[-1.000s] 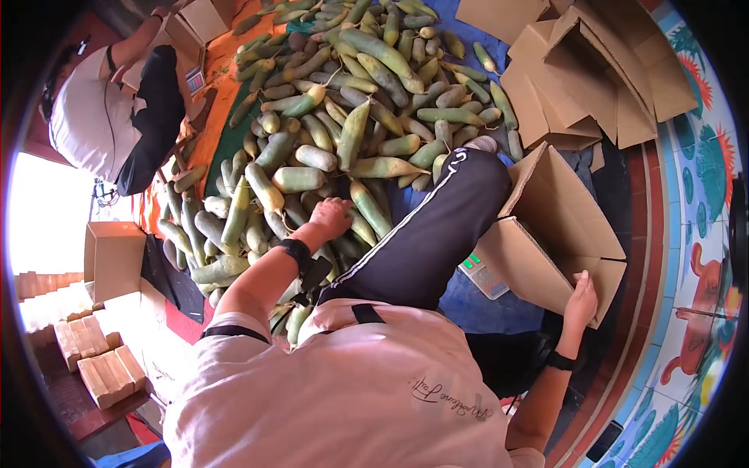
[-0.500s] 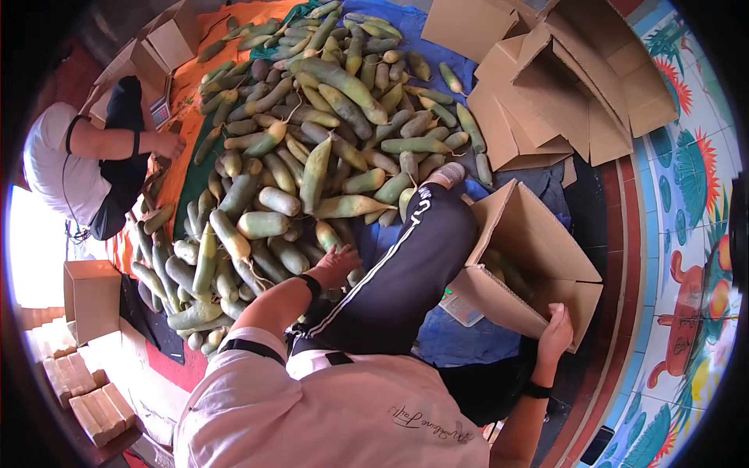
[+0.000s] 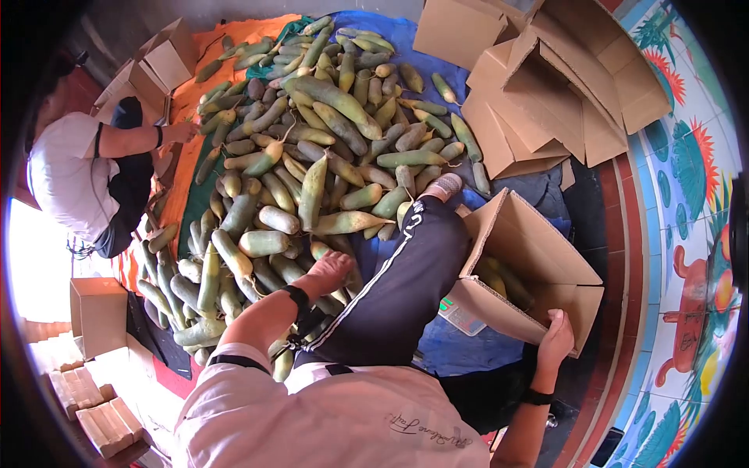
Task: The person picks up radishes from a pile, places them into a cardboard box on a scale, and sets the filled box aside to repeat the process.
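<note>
My left hand (image 3: 331, 271) reaches down into the heap of long green radishes (image 3: 316, 191). Its fingers are curled round a green radish (image 3: 318, 249), whose end sticks out beyond them. My right hand (image 3: 557, 337) grips the near edge of an open cardboard box (image 3: 499, 304), with the fingers over its rim. Inside that tilted box lie a few green radishes (image 3: 507, 282), partly in shadow. A scale (image 3: 462, 318) with a lit green display shows beneath the box.
My bent leg (image 3: 390, 288) lies between heap and box. Several open cartons (image 3: 569, 86) stand at the far right. Another person (image 3: 78, 168) crouches at the left, one hand at the heap. A small box (image 3: 99, 312) and stacked packs (image 3: 109, 427) are at lower left.
My left hand has closed round the radish, which has shifted slightly. My right hand stays on the box edge. The other person's arm has reached out to the heap.
</note>
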Available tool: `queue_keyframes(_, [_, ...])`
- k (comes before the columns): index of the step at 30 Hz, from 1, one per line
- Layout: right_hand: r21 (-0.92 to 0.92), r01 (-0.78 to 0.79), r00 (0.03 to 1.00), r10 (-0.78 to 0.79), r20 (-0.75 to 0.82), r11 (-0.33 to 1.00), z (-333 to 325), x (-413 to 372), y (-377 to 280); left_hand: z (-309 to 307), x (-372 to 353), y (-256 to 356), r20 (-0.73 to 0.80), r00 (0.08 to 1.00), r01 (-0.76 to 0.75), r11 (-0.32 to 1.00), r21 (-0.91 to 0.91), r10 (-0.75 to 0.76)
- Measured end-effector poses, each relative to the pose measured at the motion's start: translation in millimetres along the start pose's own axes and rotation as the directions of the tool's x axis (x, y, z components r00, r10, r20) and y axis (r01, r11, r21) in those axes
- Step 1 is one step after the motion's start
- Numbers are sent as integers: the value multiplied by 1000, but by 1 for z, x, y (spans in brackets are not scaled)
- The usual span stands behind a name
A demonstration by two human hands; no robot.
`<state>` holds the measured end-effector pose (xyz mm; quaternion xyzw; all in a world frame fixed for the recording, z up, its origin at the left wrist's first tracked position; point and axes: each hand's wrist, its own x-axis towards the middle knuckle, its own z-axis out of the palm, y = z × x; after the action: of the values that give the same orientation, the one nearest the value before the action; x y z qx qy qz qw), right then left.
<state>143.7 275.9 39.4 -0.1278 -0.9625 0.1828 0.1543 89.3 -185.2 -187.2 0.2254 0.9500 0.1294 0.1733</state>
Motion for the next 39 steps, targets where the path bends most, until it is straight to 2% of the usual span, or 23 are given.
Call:
queue_keyframes(1, [-31, 12, 1000, -13, -13, 999, 1, 0, 3, -28, -8, 5, -78, 991, 101, 987, -127, -111])
queue_keyframes(2, [-62, 25, 999, -27, -26, 998, 2, 0, 4, -33, -11, -1, -82, 990, 104, 988, -116, -114])
queue_keyframes(3, [-52, 27, 999, -28, -32, 998, 3, 0, 3, -37, -16, -10, -174, 947, 201, 921, -335, -270])
queue_keyframes(4, [-50, 27, 999, -29, -30, 998, 2, 1, 2, -40, -21, -22, -228, 874, 251, 799, -546, -430])
queue_keyframes(5, [-48, 27, 999, -29, -28, 998, 1, 1, 1, -55, -22, -28, -202, 829, 216, 631, -745, -521])
queue_keyframes(6, [-41, 28, 999, -30, -36, 999, 1, 0, 1, -67, -29, -28, -245, 766, 181, 566, -804, -594])
queue_keyframes(8, [-59, 28, 999, -29, -18, 998, 1, 0, 4, -90, -38, -29, -172, 666, 189, 386, -903, -726])
queue_keyframes(9, [-52, 29, 999, -30, -24, 998, 0, -1, 5, -100, -42, -30, -285, 642, 185, 504, -844, -712])
queue_keyframes(10, [-60, 33, 999, -34, -13, 998, 0, -1, 5, -110, -44, -29, -294, 639, 180, 510, -841, -711])
queue_keyframes(12, [-62, 42, 999, -42, -7, 997, 0, 0, 7, -136, -51, -22, -276, 609, -71, 295, -953, -744])
queue_keyframes(13, [-72, 35, 999, -34, 15, 997, 0, 1, 9, -165, -57, -2, -268, 556, -66, 280, -958, -787])
queue_keyframes(14, [-83, 27, 999, -24, 37, 996, -1, 1, 10, -179, -60, 4, -321, 569, -260, 204, -944, -757])
queue_keyframes(16, [-55, 67, 998, -67, 8, 996, -4, 1, 5, -208, -67, 14, -314, 588, -367, 99, -925, -745])
queue_keyframes(18, [-29, 110, 994, -111, -23, 994, -10, 1, -5, -228, -70, 21, -328, 568, -387, 107, -916, -754])
queue_keyframes(20, [15, 188, 981, -187, -54, 982, -19, -1, -24, -247, -71, 35, -440, 609, -565, 29, -825, -660])
queue_keyframes(21, [18, 189, 980, -188, -58, 982, -23, -1, -34, -258, -74, 48, -467, 628, -584, 19, -811, -623])
queue_keyframes(22, [126, 202, 978, -195, -68, 971, -27, -2, -45, -262, -73, 55, -470, 627, -586, 22, -810, -622])
queue_keyframes(24, [234, 214, 976, -199, -82, 948, -35, -6, -69, -267, -71, 72, -485, 699, -621, -110, -776, -525])
queue_keyframes(26, [431, 260, 964, -255, -69, 864, -43, -12, -94, -275, -69, 102, -475, 750, -605, -186, -774, -460])
queue_keyframes(28, [501, 319, 935, -353, -29, 805, -51, -19, -114, -272, -63, 123, -462, 801, -564, -223, -795, -380])
queue_keyframes(32, [510, 367, 867, -485, 116, 778, -55, -29, -137, -265, -54, 161, -400, 896, -444, -342, -828, -192])
queue_keyframes(36, [608, 257, 883, -438, 169, 751, -43, -42, -141, -250, -46, 187, -270, 960, -276, -371, -887, -69])
queue_keyframes(39, [630, 219, 870, -442, 220, 745, -39, -46, -131, -238, -41, 195, -249, 968, -240, -345, -907, -18])
